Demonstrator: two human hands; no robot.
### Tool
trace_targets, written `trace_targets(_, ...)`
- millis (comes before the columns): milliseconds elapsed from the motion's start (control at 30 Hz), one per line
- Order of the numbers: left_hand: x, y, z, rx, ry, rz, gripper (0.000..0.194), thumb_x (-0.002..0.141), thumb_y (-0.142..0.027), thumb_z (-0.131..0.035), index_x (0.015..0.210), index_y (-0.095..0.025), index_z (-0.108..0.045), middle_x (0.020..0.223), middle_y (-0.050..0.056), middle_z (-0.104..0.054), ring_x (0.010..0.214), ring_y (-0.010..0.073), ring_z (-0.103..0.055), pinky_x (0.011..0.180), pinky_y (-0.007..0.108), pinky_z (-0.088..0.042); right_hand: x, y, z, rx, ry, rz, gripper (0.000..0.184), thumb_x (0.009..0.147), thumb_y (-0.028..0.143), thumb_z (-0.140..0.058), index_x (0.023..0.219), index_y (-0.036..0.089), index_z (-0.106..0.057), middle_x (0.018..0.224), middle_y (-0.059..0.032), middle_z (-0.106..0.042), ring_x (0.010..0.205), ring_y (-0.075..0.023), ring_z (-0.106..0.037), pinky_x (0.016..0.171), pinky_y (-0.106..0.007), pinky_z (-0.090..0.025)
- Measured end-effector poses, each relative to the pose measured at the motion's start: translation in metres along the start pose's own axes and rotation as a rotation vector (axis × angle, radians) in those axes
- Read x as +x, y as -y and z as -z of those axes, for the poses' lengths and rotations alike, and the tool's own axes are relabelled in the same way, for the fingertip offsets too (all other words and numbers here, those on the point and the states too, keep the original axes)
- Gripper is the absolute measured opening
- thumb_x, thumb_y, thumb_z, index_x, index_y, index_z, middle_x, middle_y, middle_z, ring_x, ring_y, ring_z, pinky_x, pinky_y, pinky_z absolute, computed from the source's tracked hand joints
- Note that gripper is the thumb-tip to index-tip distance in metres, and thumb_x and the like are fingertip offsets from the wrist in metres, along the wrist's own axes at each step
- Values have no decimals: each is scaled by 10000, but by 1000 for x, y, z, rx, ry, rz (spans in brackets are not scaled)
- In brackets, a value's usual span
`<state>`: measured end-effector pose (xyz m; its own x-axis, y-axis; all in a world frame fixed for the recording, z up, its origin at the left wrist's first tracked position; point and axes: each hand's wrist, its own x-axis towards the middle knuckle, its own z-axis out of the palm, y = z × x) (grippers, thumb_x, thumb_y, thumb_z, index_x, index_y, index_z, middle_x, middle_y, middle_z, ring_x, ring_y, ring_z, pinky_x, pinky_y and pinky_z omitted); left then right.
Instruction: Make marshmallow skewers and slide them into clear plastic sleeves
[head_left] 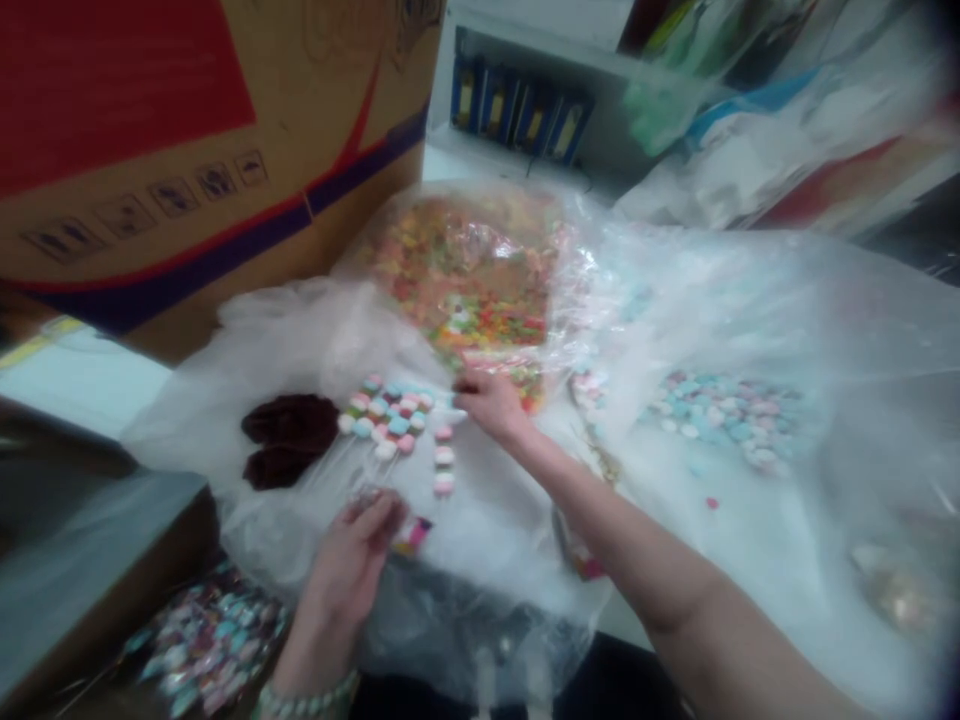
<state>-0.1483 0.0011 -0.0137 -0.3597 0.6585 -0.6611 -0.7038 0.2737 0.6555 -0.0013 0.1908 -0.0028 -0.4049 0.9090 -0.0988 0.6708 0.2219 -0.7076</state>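
My right hand (pixel 491 405) reaches across to the open mouth of a clear bag of small colourful candies (pixel 480 260); its fingers are pinched together, and blur hides what is in them. My left hand (pixel 360 550) is lower, its fingers closed below a cluster of marshmallow skewers (pixel 386 415); what it holds is unclear. The skewers carry pink, white and blue marshmallows. A single marshmallow skewer (pixel 444 460) lies between my hands on the plastic sheet (pixel 495 530). Beside my left fingertips is a small pink-and-yellow printed piece (pixel 412 536).
A large cardboard box (pixel 337 120) stands at the back left. Dark red cloth (pixel 289 440) lies left of the skewers. Loose marshmallows (pixel 727 415) sit in a plastic bag at the right. Packed sweets (pixel 214 640) fill a box lower left. Blue binders (pixel 517 110) stand on a shelf.
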Motion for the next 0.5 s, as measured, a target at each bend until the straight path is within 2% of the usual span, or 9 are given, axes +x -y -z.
trace_targets(67, 1, 2, -2, -35, 26, 11, 157, 595, -129, -802, 667, -127, -662, 659, 15, -641, 630, 118, -606, 611, 197, -530, -32, -16, 9, -17, 116, -55, 162, 710, 143, -599, 818, 197, -707, 775, 24, -666, 792, -163, -605, 700, -241, -418)
trace_targets(100, 1, 3, -3, -48, 33, 7, 158, 605, -124, -797, 668, -127, -652, 660, 16, -641, 636, 123, -613, 620, 206, -538, -47, -20, 10, -45, 133, -66, 164, 716, 138, -600, 828, 196, -705, 794, 17, -668, 804, -165, -605, 717, -245, -424)
trace_targets(167, -1, 5, -6, -69, 44, -11, 156, 625, -123, -783, 679, -129, -637, 674, 22, -648, 663, 147, -637, 653, 244, -561, -76, -21, 5, -119, 63, -48, 173, 775, 152, -582, 893, 200, -698, 891, -13, -672, 877, -171, -603, 793, -256, -434)
trace_targets(233, -3, 6, -7, -61, 84, -24, 166, 650, -150, -772, 766, -140, -653, 676, 20, -646, 688, 184, -658, 653, 290, -576, -101, -9, -9, -200, -37, -16, 166, 870, 200, -529, 945, 210, -677, 972, -42, -660, 938, -173, -599, 849, -260, -431)
trace_targets(267, -5, 6, -6, -51, 102, -30, 204, 660, -164, -769, 834, -150, -664, 673, 17, -644, 692, 198, -663, 640, 303, -578, -111, -1, -19, -237, -42, -6, 171, 913, 236, -499, 949, 215, -665, 977, -50, -657, 941, -174, -604, 848, -259, -434)
trace_targets(367, -9, -1, 0, -42, 115, -38, 303, 679, -177, -747, 968, -166, -659, 662, 9, -633, 657, 191, -649, 596, 293, -567, -134, 25, -52, -367, 76, -18, 216, 950, 366, -485, 993, 211, -627, 958, -75, -667, 893, -210, -633, 769, -286, -466)
trace_targets(433, -11, -9, 5, -69, 85, -35, 246, 677, -151, -722, 913, -156, -651, 617, -9, -596, 583, 148, -598, 570, 265, -551, -141, 34, -68, -444, 133, -57, 244, 944, 332, -478, 1098, 178, -590, 997, -110, -672, 865, -238, -651, 722, -314, -479)
trace_targets(500, -13, -17, 10, -93, 54, -8, 160, 660, -122, -694, 802, -152, -625, 565, -33, -538, 519, 111, -529, 542, 247, -534, -142, 34, -75, -449, 141, -123, 286, 930, 206, -436, 1184, 154, -557, 1027, -130, -679, 852, -242, -665, 707, -322, -480)
